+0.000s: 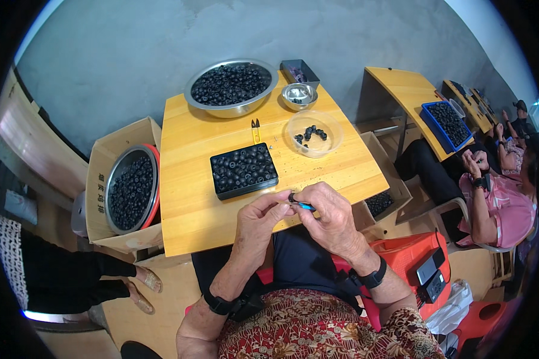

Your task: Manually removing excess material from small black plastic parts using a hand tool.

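My left hand (259, 220) and my right hand (332, 216) meet just past the table's near edge, fingertips almost touching. Pinched at the left fingertips is a small black round part (291, 197), partly covered by fingers. A thin blue-handled tool (305, 206) sits in my closed right hand, its tip at the part; the kind of tool is too small to tell. Beyond my hands lies a black tray (245, 190) full of similar black ring-shaped parts. To its right, a clear plastic bowl (332, 146) holds several black pieces.
On the wooden table (185, 179) are yellow-handled snips (256, 131), a large steel basin (245, 109) of black parts, a small steel bowl (299, 96) and a dark bin (308, 70). A cardboard box (123, 242) stands left. A person (503, 209) works at right; another stands at left.
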The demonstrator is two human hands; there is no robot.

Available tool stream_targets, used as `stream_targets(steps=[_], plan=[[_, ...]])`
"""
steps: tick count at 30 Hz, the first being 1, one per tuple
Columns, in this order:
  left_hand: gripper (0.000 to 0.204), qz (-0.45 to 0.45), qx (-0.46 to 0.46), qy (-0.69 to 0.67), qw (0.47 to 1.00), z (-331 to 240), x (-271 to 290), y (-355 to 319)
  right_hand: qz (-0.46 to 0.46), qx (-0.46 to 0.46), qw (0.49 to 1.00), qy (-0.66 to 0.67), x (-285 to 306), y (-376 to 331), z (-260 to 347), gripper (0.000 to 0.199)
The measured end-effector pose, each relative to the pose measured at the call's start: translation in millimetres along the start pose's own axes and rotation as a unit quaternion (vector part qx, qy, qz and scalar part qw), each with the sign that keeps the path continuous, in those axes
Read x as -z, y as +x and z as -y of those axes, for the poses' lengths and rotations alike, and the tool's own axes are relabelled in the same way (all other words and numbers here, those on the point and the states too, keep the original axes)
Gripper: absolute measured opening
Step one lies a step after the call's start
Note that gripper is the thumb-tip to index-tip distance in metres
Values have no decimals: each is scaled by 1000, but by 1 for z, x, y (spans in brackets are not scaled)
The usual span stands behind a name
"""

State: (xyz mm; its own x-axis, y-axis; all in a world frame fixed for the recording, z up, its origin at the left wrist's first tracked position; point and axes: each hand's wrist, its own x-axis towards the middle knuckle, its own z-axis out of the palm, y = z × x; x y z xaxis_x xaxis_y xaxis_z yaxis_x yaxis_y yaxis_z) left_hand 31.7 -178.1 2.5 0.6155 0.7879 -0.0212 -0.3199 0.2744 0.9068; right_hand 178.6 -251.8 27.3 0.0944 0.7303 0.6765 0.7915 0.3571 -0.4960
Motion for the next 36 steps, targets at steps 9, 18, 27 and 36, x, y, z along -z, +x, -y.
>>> stream_targets(steps=[9,18,27,36], plan=[[29,0,55,-35,998,2,4,1,9,3,1000,0,0,-1,-3,19],[28,16,44,-31,998,11,9,3,40,19,999,-29,-2,-3,-6,19],[28,-23,-44,195,979,1,-2,-3,41,-29,998,25,0,1,-6,15],[29,-25,-70,214,974,6,-2,-8,33,-29,999,31,0,4,-9,13]])
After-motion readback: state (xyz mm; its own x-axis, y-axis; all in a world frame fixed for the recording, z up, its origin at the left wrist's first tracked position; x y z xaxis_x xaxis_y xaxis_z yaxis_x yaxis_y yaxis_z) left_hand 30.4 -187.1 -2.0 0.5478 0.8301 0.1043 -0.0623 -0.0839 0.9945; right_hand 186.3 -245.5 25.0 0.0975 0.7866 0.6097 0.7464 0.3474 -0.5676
